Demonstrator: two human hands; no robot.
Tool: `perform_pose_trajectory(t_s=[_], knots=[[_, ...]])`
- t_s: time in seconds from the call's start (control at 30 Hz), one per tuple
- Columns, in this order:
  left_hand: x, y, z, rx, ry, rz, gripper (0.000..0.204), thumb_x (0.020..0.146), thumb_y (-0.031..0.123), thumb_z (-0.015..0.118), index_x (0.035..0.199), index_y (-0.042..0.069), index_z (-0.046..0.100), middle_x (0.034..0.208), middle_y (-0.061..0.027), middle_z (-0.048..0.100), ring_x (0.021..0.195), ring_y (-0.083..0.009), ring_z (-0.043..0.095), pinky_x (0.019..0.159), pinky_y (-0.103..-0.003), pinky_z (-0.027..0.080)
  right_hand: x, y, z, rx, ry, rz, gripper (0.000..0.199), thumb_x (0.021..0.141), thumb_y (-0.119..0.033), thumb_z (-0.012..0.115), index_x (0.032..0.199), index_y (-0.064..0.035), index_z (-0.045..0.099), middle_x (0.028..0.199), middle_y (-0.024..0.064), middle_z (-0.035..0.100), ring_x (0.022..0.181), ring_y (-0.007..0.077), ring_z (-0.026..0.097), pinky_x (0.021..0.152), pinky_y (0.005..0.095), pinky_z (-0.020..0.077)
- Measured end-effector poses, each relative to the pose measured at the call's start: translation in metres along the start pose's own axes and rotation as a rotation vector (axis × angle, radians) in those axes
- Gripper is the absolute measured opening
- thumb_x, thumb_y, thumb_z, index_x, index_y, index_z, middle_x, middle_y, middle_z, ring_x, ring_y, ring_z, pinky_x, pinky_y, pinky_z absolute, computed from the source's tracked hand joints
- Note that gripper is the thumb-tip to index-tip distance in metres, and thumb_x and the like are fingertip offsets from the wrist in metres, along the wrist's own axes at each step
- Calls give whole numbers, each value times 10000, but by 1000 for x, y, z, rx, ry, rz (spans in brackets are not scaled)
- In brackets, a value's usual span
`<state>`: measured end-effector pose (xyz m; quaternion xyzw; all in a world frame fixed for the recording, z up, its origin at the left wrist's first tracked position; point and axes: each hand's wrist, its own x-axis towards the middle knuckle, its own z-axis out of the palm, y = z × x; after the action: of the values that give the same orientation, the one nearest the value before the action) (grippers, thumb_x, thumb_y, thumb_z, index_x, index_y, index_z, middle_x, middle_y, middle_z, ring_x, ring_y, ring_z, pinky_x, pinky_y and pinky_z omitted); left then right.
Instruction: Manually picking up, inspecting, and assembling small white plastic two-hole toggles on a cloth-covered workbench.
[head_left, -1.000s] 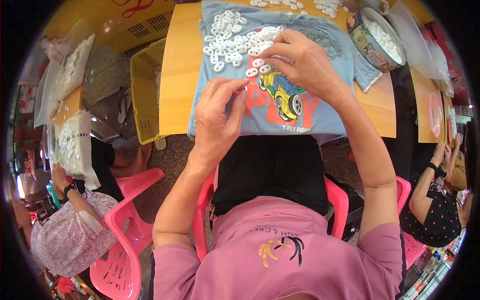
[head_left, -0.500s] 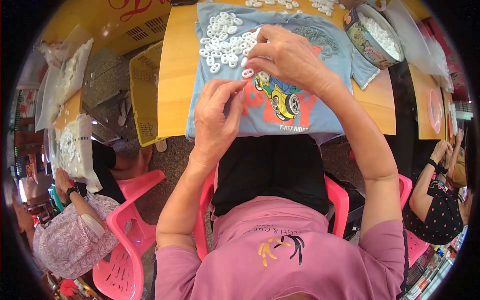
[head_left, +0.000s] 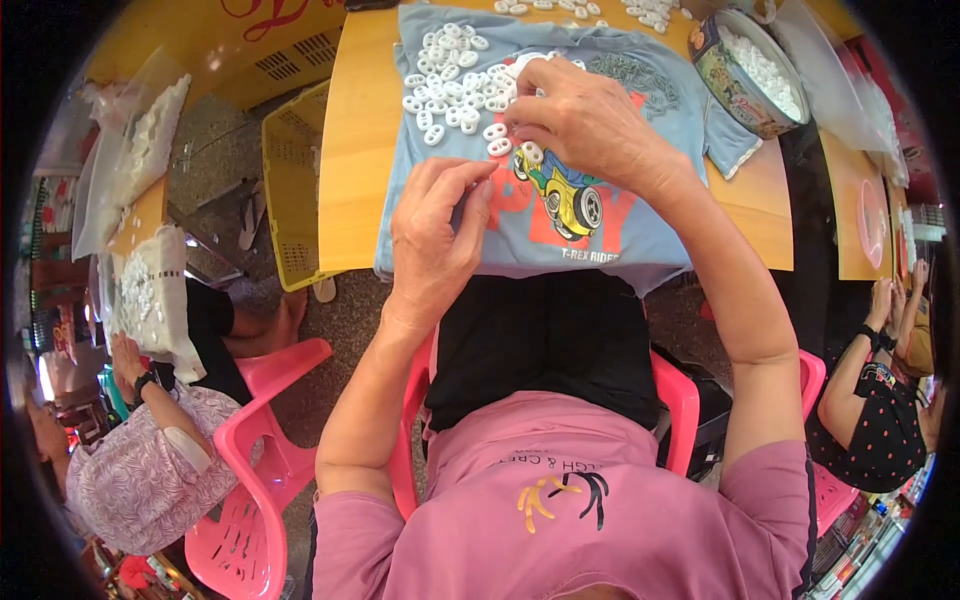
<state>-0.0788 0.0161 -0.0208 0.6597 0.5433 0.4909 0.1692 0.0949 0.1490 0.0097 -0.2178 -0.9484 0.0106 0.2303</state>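
Observation:
On a light blue printed shirt [head_left: 410,225] lies a loose heap of small white oval plastic pieces [head_left: 455,90], each with two holes. My right hand [head_left: 590,125] is over the heap's right edge, palm down. Its fingers are bent and spaced apart, with a few pieces beside and under them. My left hand [head_left: 432,235] hovers just nearer, below the heap. Its thumb and forefinger come together in a pinch; whatever is between them is too small to make out. A pile of small grey screw-like parts [head_left: 640,82] sits beyond my right hand.
A round tin [head_left: 725,85] full of white pieces stands at the table's [head_left: 350,160] right side. More white pieces [head_left: 650,12] lie along the far edge. A yellow crate [head_left: 290,190] is to the left. Co-workers sit on pink chairs [head_left: 245,540] at both sides.
My right hand has shifted slightly to the right, uncovering more of a white piece by its fingers. My left hand keeps its pinch, nearly still.

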Motion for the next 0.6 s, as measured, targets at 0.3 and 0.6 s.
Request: perform_pose_trajectory(t_s=[0.3, 0.6], knots=[[5, 8, 0, 1, 74, 43, 165, 845, -16, 647, 1009, 3, 656, 893, -120, 628, 799, -244, 613, 715, -328, 481, -15, -19, -19, 861, -9, 505, 176, 874, -175, 695, 979, -35, 680, 796, -4, 628, 693, 79, 553, 617, 252, 457], [10, 50, 33, -549, 70, -295, 132, 912, 76, 665, 1008, -6, 625, 892, -16, 634, 806, -65, 580, 700, -219, 477, -53, -54, -36, 1488, 188, 827, 210, 906, -168, 683, 1027, 2, 662, 861, 11, 650, 688, 69, 582, 638, 209, 482]])
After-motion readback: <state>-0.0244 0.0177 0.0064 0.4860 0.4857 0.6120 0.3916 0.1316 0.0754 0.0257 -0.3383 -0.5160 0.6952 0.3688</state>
